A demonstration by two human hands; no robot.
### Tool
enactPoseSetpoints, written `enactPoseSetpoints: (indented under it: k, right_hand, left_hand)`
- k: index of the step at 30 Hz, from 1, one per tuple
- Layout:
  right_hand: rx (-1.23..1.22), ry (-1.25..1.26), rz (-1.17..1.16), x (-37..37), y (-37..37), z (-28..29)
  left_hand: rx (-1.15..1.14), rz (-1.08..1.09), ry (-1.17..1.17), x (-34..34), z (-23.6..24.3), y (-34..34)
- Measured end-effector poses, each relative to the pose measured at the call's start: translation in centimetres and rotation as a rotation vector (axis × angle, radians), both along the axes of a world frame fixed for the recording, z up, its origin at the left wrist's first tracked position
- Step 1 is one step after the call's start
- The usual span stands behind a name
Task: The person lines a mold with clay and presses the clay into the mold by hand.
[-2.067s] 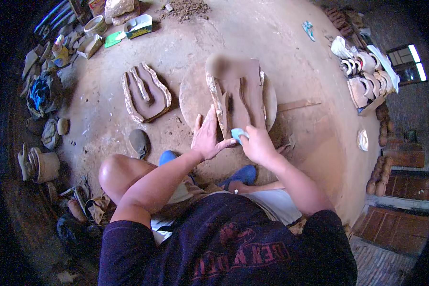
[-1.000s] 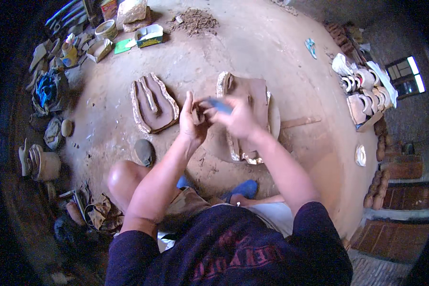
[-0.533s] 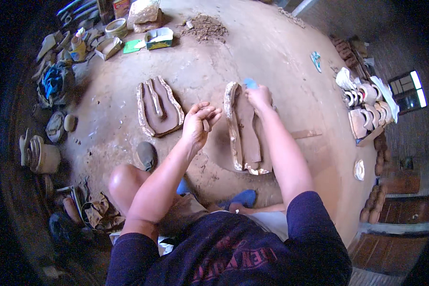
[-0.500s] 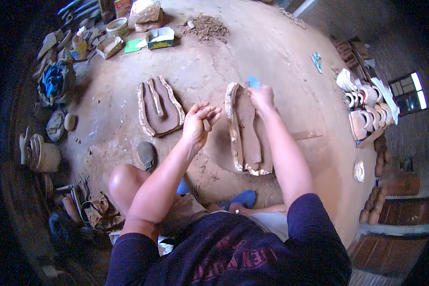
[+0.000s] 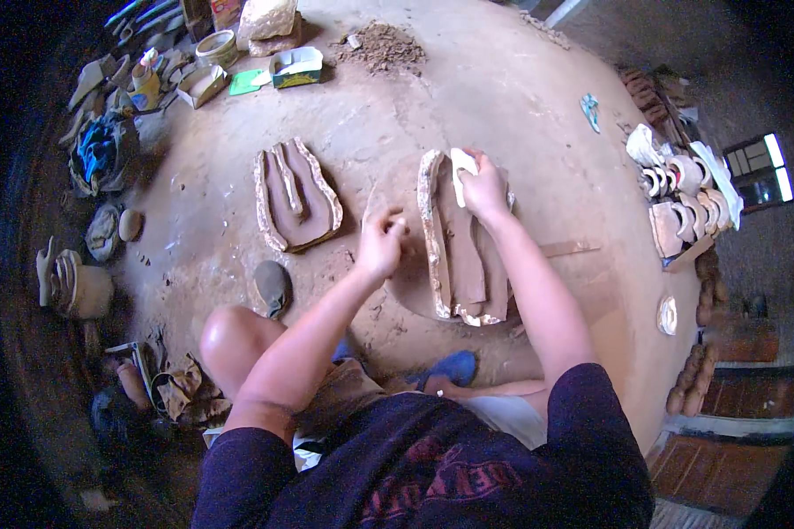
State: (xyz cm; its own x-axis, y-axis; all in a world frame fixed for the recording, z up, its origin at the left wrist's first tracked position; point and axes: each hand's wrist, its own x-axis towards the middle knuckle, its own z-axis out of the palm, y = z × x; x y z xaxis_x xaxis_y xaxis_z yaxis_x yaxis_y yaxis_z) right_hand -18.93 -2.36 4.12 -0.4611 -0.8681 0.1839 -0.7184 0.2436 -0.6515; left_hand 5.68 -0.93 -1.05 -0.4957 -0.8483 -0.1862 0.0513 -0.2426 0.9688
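Left grip (image 5: 384,244) just left of the long clay-lined mould (image 5: 464,251), fingers curled; can't tell if anything's in it. Mould sits on round disc (image 5: 406,287); pale flat tool (image 5: 460,176) over mould's far end, grasped by right grip (image 5: 487,190).

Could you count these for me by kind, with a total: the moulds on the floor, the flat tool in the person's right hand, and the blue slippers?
Clay-lined moulds: 2
Flat scraper in the right hand: 1
Blue slippers: 2
Total: 5
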Motion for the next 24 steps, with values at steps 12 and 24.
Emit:
enactPoseSetpoints:
  k: [12, 24]
  right_hand:
    - [0.051, 0.023, -0.028, 0.1, -6.0, -2.4]
    - [0.099, -0.107, 0.079, 1.9, -2.8, -2.0]
  left_hand:
    - [-0.178, -0.164, -0.250, -0.4, -2.7, 2.9]
    - [-0.236, -0.071, -0.153, -0.8, -4.4, 2.5]
